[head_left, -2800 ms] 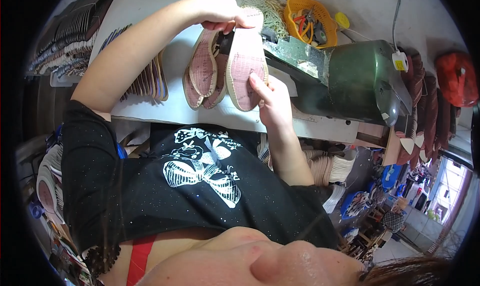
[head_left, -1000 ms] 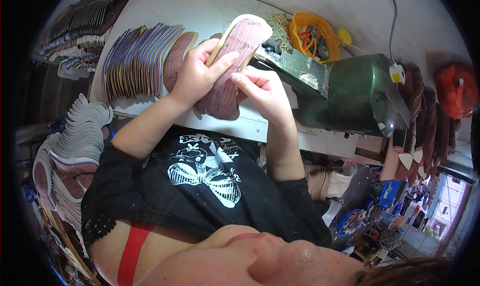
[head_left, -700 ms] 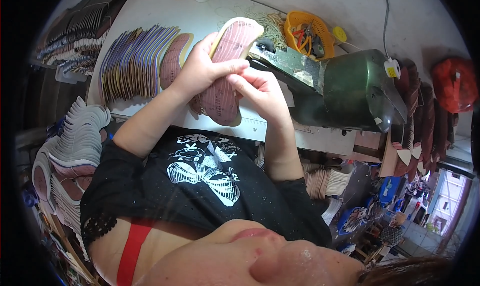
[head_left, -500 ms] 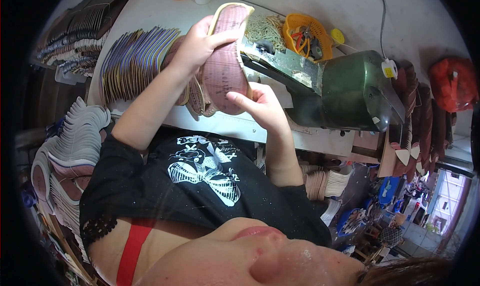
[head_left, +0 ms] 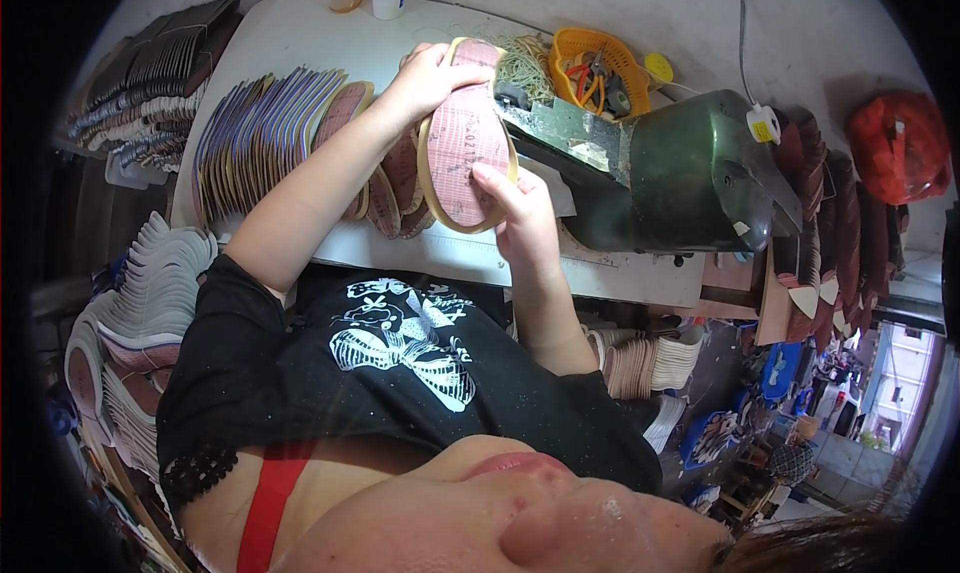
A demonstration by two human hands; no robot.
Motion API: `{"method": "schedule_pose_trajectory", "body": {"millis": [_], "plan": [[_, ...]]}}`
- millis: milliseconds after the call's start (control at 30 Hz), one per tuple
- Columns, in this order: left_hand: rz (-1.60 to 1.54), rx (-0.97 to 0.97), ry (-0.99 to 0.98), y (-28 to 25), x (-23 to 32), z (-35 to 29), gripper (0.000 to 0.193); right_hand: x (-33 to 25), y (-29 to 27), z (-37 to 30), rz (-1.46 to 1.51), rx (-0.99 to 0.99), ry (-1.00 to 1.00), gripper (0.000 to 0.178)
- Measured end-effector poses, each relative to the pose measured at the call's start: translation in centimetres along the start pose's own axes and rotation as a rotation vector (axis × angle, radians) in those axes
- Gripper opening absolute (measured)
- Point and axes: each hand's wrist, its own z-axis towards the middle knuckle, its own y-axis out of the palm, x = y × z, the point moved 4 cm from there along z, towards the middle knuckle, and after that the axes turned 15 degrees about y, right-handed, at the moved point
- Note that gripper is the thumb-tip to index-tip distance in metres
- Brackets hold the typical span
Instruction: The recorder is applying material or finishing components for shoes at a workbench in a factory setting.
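Between both hands, over the near side of the white table (head_left: 270,35), I hold a reddish shoe insole (head_left: 465,138) with a yellow edging band round its rim. My left hand (head_left: 425,81) grips its upper end, thumb across the face. My right hand (head_left: 527,213) pinches its lower right edge, with the thumb on top. The insole's flat face is turned toward me and it is tilted up. Behind and left of it, a few more reddish insoles (head_left: 384,203) lie on the table, partly covered by my left arm and the held one.
A row of yellow-edged insoles (head_left: 265,148) stands on the table's left. Right of my hands is a green sewing machine (head_left: 690,173). Behind it are a yellow basket (head_left: 645,85) with pliers and a heap of pale cord (head_left: 528,73). Stacked grey-white insoles (head_left: 150,298) sit at lower left.
The insole has turned so its face shows more fully, and its top end has come lower. Both hands still hold it, the right thumb now higher on the face.
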Motion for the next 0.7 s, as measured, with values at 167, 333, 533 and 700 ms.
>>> {"method": "schedule_pose_trajectory", "body": {"millis": [167, 333, 533, 700], "plan": [[-0.06, 0.045, -0.111, 0.2, -0.8, 1.3, 0.056, -0.6, 0.0, 1.8, 0.092, -0.022, -0.062, 0.025], [0.129, -0.039, -0.114, -0.2, 0.6, 2.1, 0.054, 1.8, 1.1, 0.8, -0.026, -0.053, 0.145, 0.028], [0.796, 0.17, 0.21, -1.7, 3.1, 3.5, 0.061, 2.4, 2.5, 2.2, 0.082, 0.006, 0.083, 0.023], [0.228, -1.054, 0.416, -1.9, 8.1, 4.9, 0.044, 1.3, 2.4, 3.9, 0.124, -0.011, 0.048, 0.026]]}}
